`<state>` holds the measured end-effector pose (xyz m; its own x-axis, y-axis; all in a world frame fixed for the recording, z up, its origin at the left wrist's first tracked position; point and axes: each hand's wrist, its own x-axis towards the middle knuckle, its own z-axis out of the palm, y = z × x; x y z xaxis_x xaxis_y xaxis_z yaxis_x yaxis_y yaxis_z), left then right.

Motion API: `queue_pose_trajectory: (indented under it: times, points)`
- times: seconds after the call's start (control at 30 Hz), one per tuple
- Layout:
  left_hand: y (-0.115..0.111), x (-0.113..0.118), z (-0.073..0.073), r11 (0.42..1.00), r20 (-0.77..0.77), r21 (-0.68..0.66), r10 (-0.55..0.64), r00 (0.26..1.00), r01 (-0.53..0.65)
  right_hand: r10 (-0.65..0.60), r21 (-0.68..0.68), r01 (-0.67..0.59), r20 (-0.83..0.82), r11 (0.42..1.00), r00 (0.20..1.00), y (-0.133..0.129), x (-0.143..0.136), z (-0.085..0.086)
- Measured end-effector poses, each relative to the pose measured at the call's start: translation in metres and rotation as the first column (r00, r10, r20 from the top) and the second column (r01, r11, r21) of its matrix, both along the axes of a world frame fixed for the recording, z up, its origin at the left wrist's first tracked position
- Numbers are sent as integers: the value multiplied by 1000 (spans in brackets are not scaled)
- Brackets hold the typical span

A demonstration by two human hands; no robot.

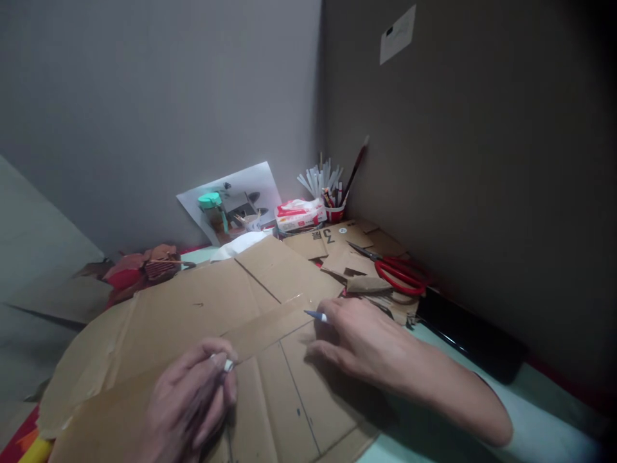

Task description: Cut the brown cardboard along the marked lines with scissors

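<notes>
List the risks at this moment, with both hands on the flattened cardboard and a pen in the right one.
The left hand presses the cardboard sheet close to the pen in the right hand; a slip could skew the marked line. The red scissors lie with blades apart just beyond the right hand, so a reach there might catch them. Light is dim, so marks may be misread.

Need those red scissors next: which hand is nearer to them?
Right. The right hand lies just below-left of the scissors; the left hand is far off across the cardboard.
</notes>
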<state>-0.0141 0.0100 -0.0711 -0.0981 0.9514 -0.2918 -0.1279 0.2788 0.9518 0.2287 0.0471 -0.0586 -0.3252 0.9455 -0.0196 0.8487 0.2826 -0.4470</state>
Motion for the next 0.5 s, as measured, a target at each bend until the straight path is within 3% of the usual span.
queue_pose_trajectory:
  times: [0.13,0.3,0.4,0.5]
  points:
    - [2,-4,-20,996,-289,80,-2,957,26,12,40,-17,106,999,994,0,-5,-5]
    - [8,-8,-42,943,-655,220,-48,754,252,34,36,-37,97,999,995,4,-7,-9]
    - [10,-12,-47,905,-758,261,-23,652,336,29,41,-31,36,999,999,4,-5,-11]
    - [8,-13,-45,890,-793,303,36,608,342,-10,41,14,-84,999,996,3,-4,-10]
